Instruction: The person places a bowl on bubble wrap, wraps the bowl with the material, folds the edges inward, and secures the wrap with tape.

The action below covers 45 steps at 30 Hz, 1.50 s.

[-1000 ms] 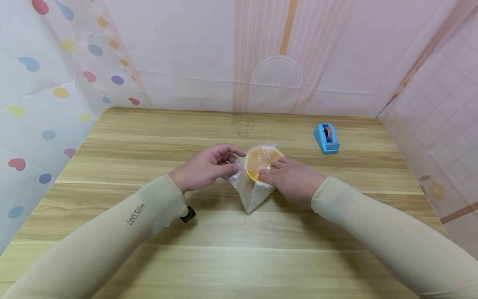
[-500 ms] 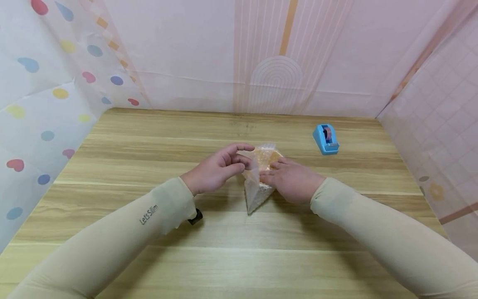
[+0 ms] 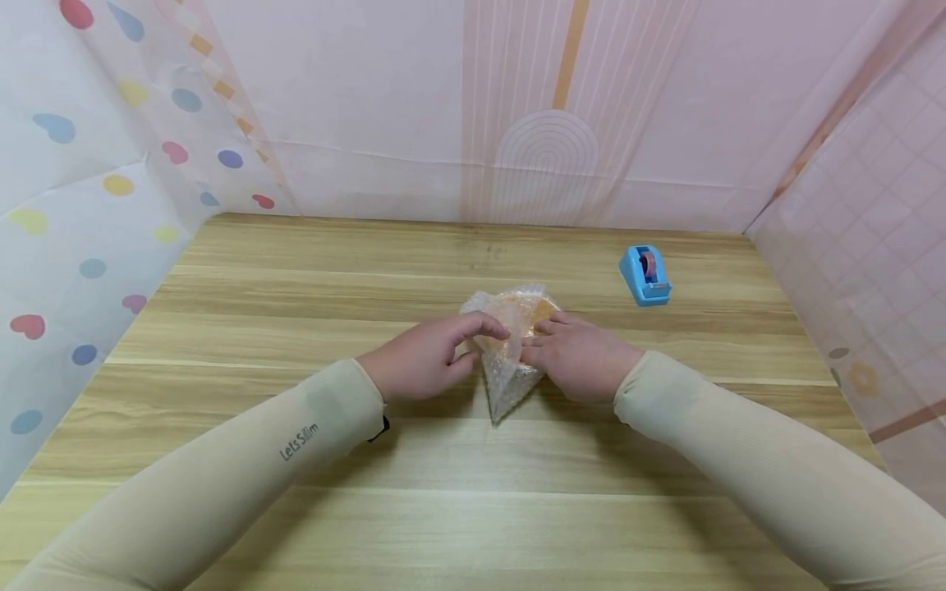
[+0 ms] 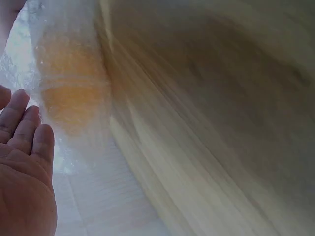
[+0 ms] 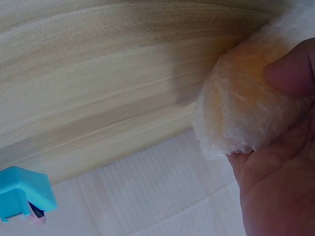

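A round, bowl-like orange thing (image 3: 543, 312) lies at the middle of the table, wrapped in clear bubble wrap (image 3: 510, 386) whose near end tapers to a point. My left hand (image 3: 436, 353) is at the wrap's left side, forefinger over the folded flap, fingers fairly straight in the left wrist view beside the bubble wrap (image 4: 74, 108). From the right, my right hand (image 3: 580, 357) holds the bundle, fingers over its top and side. In the right wrist view the thumb (image 5: 293, 73) lies on the bubble wrap (image 5: 246, 108), with the palm alongside.
A blue tape dispenser (image 3: 645, 275) with a pinkish roll stands at the back right of the wooden table (image 3: 473, 509). Patterned wall sheets (image 3: 369, 107) enclose the table at the back and both sides.
My left hand has brought the left flap of bubble wrap up and over the orange thing to the right, then slid its fingers onto it. The right hand has stayed in place.
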### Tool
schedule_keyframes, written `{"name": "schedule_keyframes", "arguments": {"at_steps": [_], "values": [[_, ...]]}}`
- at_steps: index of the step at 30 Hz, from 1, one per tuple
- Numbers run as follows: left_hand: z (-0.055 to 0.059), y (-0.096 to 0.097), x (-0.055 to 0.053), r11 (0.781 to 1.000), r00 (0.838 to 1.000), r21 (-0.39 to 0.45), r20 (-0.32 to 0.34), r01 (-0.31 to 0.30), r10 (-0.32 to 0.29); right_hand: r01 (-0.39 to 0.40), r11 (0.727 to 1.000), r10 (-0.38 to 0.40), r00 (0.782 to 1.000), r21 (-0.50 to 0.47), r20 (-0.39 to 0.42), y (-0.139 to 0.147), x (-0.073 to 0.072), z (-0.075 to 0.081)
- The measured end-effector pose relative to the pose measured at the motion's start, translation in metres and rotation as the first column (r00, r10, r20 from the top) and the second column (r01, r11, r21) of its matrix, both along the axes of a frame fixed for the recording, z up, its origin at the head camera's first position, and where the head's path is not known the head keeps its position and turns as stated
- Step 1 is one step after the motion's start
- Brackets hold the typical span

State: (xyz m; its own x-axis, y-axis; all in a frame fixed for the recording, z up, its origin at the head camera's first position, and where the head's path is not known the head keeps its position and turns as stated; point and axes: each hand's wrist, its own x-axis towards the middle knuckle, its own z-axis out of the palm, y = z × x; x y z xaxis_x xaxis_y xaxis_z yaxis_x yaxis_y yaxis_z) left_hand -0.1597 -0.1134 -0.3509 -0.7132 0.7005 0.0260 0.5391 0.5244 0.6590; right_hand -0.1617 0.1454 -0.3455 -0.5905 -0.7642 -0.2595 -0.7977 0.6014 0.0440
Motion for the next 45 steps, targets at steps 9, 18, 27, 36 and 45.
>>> {"name": "schedule_keyframes", "arguments": {"at_steps": [9, 18, 27, 36, 45], "values": [[-0.004, 0.003, -0.001, 0.985, 0.962, -0.147, -0.241, 0.094, -0.128, -0.003, 1.000, 0.003, 1.000, -0.004, -0.012, 0.001, 0.001, 0.001], [-0.011, 0.005, -0.002, 0.966, 0.927, -0.240, -0.332, 0.096, -0.175, -0.018, 1.000, 0.018, 0.999, -0.008, -0.038, 0.002, 0.001, 0.001], [-0.015, 0.014, 0.000, 0.927, 0.902, -0.369, -0.374, 0.067, -0.214, -0.013, 0.998, 0.010, 0.999, -0.062, -0.040, 0.007, 0.002, -0.004], [-0.017, 0.018, 0.001, 0.898, 0.897, -0.438, -0.385, 0.030, -0.218, 0.001, 0.974, -0.025, 0.995, -0.227, -0.101, 0.017, 0.008, -0.008], [-0.015, 0.022, 0.003, 0.880, 0.895, -0.475, -0.391, 0.001, -0.213, 0.279, 0.879, -0.315, 0.949, -0.388, -0.032, 0.029, 0.011, -0.008]]}}
